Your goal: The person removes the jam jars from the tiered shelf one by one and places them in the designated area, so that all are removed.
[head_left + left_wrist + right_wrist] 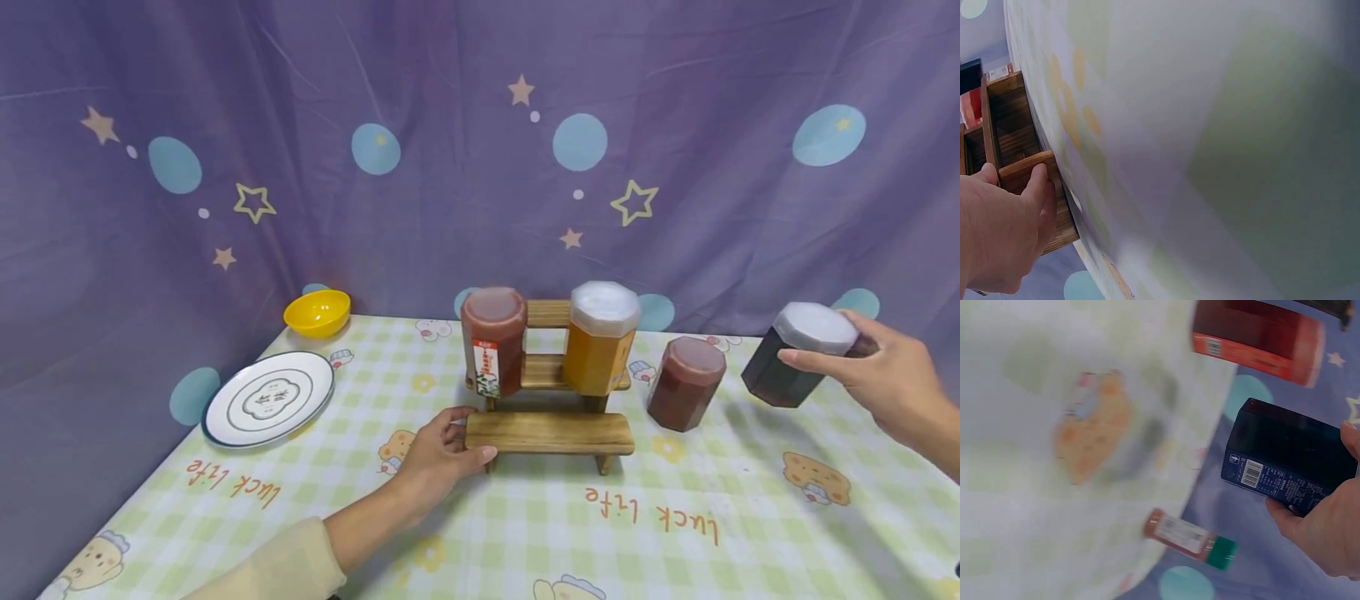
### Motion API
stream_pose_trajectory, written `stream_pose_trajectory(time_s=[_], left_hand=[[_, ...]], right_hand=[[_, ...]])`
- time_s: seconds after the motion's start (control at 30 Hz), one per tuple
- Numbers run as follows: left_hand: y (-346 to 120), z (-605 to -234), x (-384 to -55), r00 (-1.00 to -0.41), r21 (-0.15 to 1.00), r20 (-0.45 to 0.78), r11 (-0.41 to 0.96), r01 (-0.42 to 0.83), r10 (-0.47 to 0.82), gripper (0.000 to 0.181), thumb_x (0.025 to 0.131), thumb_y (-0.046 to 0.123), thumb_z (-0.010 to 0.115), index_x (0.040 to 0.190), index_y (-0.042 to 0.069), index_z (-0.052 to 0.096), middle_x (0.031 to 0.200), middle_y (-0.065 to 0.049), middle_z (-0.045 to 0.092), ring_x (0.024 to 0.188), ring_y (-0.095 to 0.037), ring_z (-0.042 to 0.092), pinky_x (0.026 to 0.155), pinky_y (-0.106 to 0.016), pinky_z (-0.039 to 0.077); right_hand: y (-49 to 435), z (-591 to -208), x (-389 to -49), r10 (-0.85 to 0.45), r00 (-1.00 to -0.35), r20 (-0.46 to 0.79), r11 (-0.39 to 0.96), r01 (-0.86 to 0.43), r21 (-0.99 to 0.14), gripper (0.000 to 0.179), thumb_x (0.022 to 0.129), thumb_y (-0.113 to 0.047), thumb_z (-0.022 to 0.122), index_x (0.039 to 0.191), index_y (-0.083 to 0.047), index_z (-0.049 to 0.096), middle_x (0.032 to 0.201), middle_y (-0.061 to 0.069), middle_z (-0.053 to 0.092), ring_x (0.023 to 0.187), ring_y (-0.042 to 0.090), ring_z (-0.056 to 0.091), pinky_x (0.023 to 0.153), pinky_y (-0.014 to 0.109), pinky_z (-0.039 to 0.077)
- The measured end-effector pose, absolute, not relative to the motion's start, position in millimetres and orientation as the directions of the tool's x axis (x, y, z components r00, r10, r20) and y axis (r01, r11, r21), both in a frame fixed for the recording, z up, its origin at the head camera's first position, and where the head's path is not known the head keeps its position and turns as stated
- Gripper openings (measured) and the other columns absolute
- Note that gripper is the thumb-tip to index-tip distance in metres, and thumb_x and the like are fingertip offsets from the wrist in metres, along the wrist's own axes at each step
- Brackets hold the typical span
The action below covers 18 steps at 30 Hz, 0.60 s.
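A tiered wooden rack [551,429] stands on the table, and my left hand [435,458] grips the left end of its lowest step. In the left wrist view, the thumb and fingers [1041,187] pinch that wooden end. A dark jar with a whitish lid [786,367] is held by its top in my right hand [892,367], tilted and raised off the table. Its barcoded blue label [1252,473] shows in the right wrist view. On the rack's upper tier sit a red jar [510,354] and an amber jar [596,354]. Another red-brown jar [684,387] stands right of the rack.
At the left lies a white plate [307,375] with a dark rim, and behind it a yellow bowl [318,315]. A small green-capped bottle [1182,536] appears in the right wrist view. A purple curtain [450,225] hangs behind the checkered tablecloth [375,367].
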<state>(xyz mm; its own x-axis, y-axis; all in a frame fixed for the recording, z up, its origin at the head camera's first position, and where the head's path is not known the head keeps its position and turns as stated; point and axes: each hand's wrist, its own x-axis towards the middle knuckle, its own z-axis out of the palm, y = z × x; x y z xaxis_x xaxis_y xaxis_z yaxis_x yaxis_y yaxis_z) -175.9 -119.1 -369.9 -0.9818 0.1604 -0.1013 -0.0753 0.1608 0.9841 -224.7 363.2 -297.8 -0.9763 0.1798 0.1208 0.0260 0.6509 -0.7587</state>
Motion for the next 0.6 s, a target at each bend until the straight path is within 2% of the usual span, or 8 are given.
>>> stream_pose_trajectory(time_s=[0.07,0.13,0.2,0.3,0.33,0.43,0.53,0.6], left_hand=[[-119,-370,-176,-0.983,0.983,-0.101,0.166,-0.075,0.155,0.069,0.084,0.015,0.076,0.14,0.001,0.039,0.124,-0.017,0.057,0.105,-0.024,0.059,0.083,-0.033,0.055],[-118,-369,-177,-0.984,0.982,-0.099,0.173,-0.072,0.151,0.069,0.083,0.015,0.077,0.14,0.001,0.04,0.123,-0.017,0.057,0.106,-0.024,0.059,0.083,-0.032,0.055],[-118,-369,-177,-0.983,0.982,-0.097,0.173,-0.07,0.153,0.069,0.083,0.015,0.077,0.14,0.001,0.04,0.122,-0.017,0.058,0.105,-0.025,0.06,0.083,-0.033,0.055],[-119,-369,-176,-0.984,0.981,-0.093,0.183,-0.064,0.152,0.069,0.083,0.015,0.077,0.14,0.001,0.04,0.122,-0.017,0.058,0.106,-0.025,0.059,0.084,-0.033,0.055],[-119,-369,-176,-0.984,0.98,-0.093,0.188,-0.064,0.151,0.069,0.083,0.015,0.077,0.14,0.001,0.04,0.122,-0.016,0.058,0.107,-0.025,0.059,0.084,-0.033,0.054],[-119,-369,-175,-0.985,0.978,-0.095,0.2,-0.064,0.147,0.069,0.083,0.016,0.077,0.14,0.002,0.04,0.123,-0.016,0.058,0.109,-0.027,0.058,0.086,-0.034,0.054],[-119,-369,-175,-0.985,0.978,-0.096,0.2,-0.065,0.145,0.069,0.083,0.017,0.077,0.14,0.002,0.041,0.123,-0.016,0.058,0.111,-0.027,0.057,0.087,-0.034,0.054],[-119,-369,-176,-0.985,0.979,-0.096,0.195,-0.066,0.147,0.069,0.083,0.016,0.077,0.14,0.002,0.04,0.122,-0.016,0.058,0.11,-0.027,0.058,0.086,-0.034,0.054]], right_hand=[[364,-306,-224,0.18,-0.976,0.12,0.681,0.036,-0.732,0.105,0.085,-0.043,0.072,0.153,-0.006,0.001,0.141,0.045,0.026,0.121,0.059,0.035,0.072,0.029,0.054],[364,-315,-223,0.179,-0.976,0.126,0.696,0.035,-0.717,0.105,0.084,-0.044,0.073,0.153,-0.005,0.003,0.138,0.045,0.029,0.117,0.059,0.038,0.054,0.016,0.043],[363,-324,-224,0.177,-0.974,0.141,0.689,0.02,-0.724,0.104,0.084,-0.043,0.073,0.153,-0.002,0.007,0.138,0.044,0.033,0.113,0.054,0.042,0.053,0.011,0.04],[361,-336,-226,0.171,-0.971,0.169,0.674,-0.01,-0.739,0.099,0.083,-0.04,0.075,0.153,-0.001,0.016,0.135,0.035,0.042,0.103,0.026,0.054,0.057,0.008,0.04],[360,-340,-227,0.17,-0.969,0.178,0.668,-0.019,-0.744,0.097,0.083,-0.039,0.076,0.152,-0.001,0.019,0.132,0.031,0.045,0.098,0.015,0.054,0.059,0.007,0.041],[359,-348,-228,0.169,-0.966,0.196,0.672,-0.033,-0.74,0.095,0.082,-0.039,0.077,0.151,-0.001,0.023,0.129,0.027,0.047,0.088,-0.004,0.046,0.059,0.01,0.042],[359,-353,-229,0.163,-0.967,0.198,0.691,-0.031,-0.722,0.095,0.082,-0.04,0.076,0.151,-0.001,0.024,0.129,0.031,0.047,0.088,-0.004,0.045,0.057,0.012,0.043],[360,-355,-228,0.158,-0.969,0.192,0.698,-0.027,-0.715,0.095,0.082,-0.04,0.076,0.151,-0.001,0.023,0.131,0.035,0.045,0.091,0.005,0.052,0.056,0.012,0.043]])
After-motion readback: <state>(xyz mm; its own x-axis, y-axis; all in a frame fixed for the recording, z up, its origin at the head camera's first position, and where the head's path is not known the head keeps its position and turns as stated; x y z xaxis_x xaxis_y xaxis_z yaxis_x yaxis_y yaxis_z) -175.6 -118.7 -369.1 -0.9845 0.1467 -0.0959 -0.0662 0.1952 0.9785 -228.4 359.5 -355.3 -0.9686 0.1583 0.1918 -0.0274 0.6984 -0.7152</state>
